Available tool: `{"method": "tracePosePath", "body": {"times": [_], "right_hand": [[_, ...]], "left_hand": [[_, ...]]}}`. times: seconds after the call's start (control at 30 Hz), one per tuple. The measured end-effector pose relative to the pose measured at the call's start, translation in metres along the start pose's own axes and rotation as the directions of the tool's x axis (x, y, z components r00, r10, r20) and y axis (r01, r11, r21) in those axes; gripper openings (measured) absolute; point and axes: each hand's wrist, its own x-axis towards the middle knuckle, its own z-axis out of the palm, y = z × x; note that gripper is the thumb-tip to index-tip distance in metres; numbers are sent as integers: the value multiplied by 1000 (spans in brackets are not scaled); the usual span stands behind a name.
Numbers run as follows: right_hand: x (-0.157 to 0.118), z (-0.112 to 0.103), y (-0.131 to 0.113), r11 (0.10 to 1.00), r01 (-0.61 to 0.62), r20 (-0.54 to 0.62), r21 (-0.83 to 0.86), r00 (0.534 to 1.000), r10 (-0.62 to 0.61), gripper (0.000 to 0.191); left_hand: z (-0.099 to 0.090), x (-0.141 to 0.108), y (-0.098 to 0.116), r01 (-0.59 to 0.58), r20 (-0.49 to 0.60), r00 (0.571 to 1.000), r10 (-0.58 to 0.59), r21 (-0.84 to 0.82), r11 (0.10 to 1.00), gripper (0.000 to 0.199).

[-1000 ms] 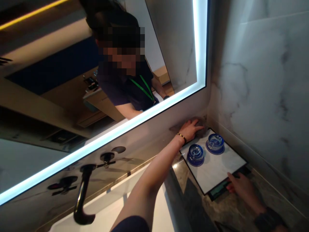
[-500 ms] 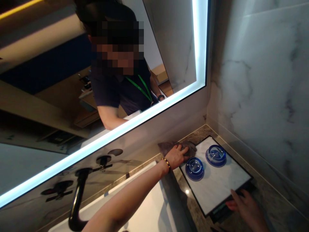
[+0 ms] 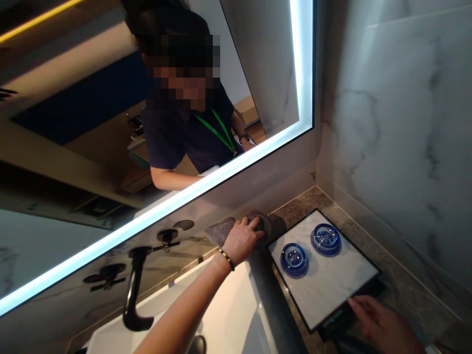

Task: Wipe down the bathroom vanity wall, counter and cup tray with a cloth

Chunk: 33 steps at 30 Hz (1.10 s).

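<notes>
My left hand (image 3: 241, 239), with a beaded bracelet on the wrist, presses a grey cloth (image 3: 221, 229) against the counter's back edge below the mirror, left of the tray. My right hand (image 3: 383, 324) rests with fingers on the near corner of a white marble-pattern tray (image 3: 332, 285) with a black rim. Two upturned glasses on blue coasters (image 3: 294, 259) (image 3: 326, 239) stand on the tray.
A black curved faucet (image 3: 134, 295) and its handles (image 3: 167, 236) sit over the white basin (image 3: 236, 314). A lit mirror (image 3: 184, 123) shows a person's reflection. A marble wall (image 3: 398, 123) closes the right side; brown stone countertop (image 3: 295, 209) surrounds the tray.
My left hand has dragged the cloth leftward along the back of the counter, from the corner behind the tray to the stretch beside the basin. My right hand stays at the tray's near corner.
</notes>
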Motion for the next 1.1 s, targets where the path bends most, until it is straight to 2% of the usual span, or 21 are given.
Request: {"method": "tracePosePath", "body": {"times": [0.03,0.07,0.1,0.13,0.17,0.2,0.27,0.33,0.4,0.67,0.7,0.77,0.8,0.83,0.87,0.9,0.93,1.0,1.1], "right_hand": [[-2,4,-16,983,152,-44,-101,987,-157,58],[-2,10,-35,933,295,-91,-205,944,-318,56],[-1,17,-57,847,420,-81,-326,880,-467,55],[2,25,-80,722,521,-41,-454,798,-601,56],[5,34,-102,602,559,33,-570,748,-663,62],[9,41,-122,512,558,104,-652,736,-669,69],[16,51,-152,411,541,195,-734,748,-635,72],[22,55,-165,390,527,222,-755,765,-605,63],[25,54,-166,397,519,211,-757,769,-603,59],[22,45,-157,402,512,193,-759,767,-613,51],[20,41,-149,420,503,172,-756,771,-614,50],[15,26,-121,541,508,108,-670,788,-606,51],[11,16,-101,656,514,73,-552,814,-577,52],[8,4,-79,786,516,62,-341,846,-529,52],[5,-8,-57,891,445,137,-89,892,-432,52],[3,-20,-35,947,298,229,121,920,-319,56],[1,-31,-17,952,177,243,249,940,-239,61],[1,-47,8,925,-3,236,379,967,-93,66],[7,-53,15,820,-79,177,567,984,-27,65]], "left_hand": [[0,-2,-1,4,0,1000,-4,-2,1000,37],[1,-3,-1,2,6,1000,-2,-8,1000,39],[3,-4,1,-3,13,1000,4,-16,1000,41],[4,-4,3,-11,19,1000,12,-25,1000,43],[5,-4,6,-19,22,1000,20,-33,999,44],[5,-4,9,-25,24,999,26,-38,999,45],[6,-4,14,-31,32,999,32,-42,999,46],[7,-6,17,-28,45,999,29,-43,999,48],[7,-7,19,-20,44,999,22,-48,999,52],[4,1,28,-19,-15,1000,18,-131,991,69],[4,3,28,-26,-18,1000,23,-141,990,69],[5,8,29,-29,-28,999,25,-162,986,69],[7,11,30,-26,-36,999,20,-179,984,70],[10,16,32,-19,-46,999,10,-203,979,71],[14,22,36,-9,-54,999,-4,-238,971,73],[19,28,42,5,-48,999,-19,-272,962,74],[24,36,51,21,-31,999,-32,-298,954,73],[33,50,74,48,17,999,-45,-315,948,63],[39,60,113,1,53,998,15,-290,957,40]]}}
